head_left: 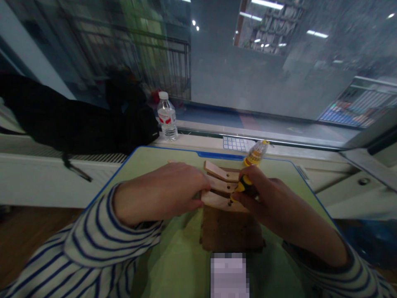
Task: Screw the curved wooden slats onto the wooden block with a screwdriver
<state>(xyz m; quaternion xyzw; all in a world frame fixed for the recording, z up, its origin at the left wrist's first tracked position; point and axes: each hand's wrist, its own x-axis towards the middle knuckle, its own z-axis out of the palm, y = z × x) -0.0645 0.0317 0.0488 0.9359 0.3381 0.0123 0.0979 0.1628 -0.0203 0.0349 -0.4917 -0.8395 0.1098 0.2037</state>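
My left hand (169, 191) is closed on the left ends of a wooden piece with three light slats (221, 200), one above another, each with a dark hole or screw head. A yellow-and-black screwdriver (246, 184) is gripped in my right hand (269, 203). Its tip points down and left toward the lowest slat; my fingers partly cover it, and I cannot tell whether it sits in a screw. Below the slats, a brown cardboard-like piece (231, 229) lies on the green table (173, 252).
A phone (229, 275) with a blurred screen lies at the near edge. Behind the table stand a water bottle (167, 118) and a clear, yellow-capped container (257, 153) with small contents. A black bag (83, 124) rests on the sill at left, before a large window (217, 74).
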